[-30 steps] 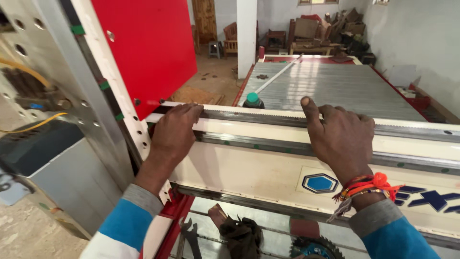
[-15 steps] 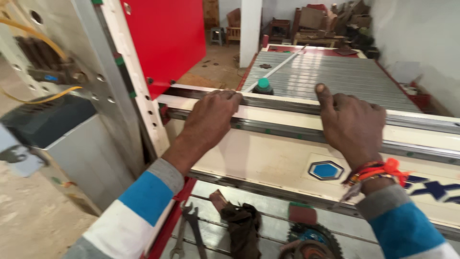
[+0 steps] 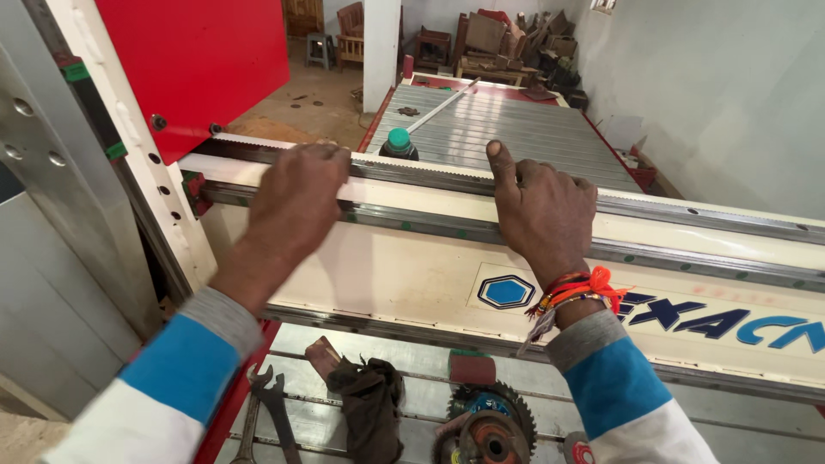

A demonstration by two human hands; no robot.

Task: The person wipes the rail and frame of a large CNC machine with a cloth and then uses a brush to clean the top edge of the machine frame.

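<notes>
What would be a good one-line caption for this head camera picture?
Both hands, left hand and right hand, rest on the cream beam of a big workshop machine, tools lying on the bed below.
</notes>
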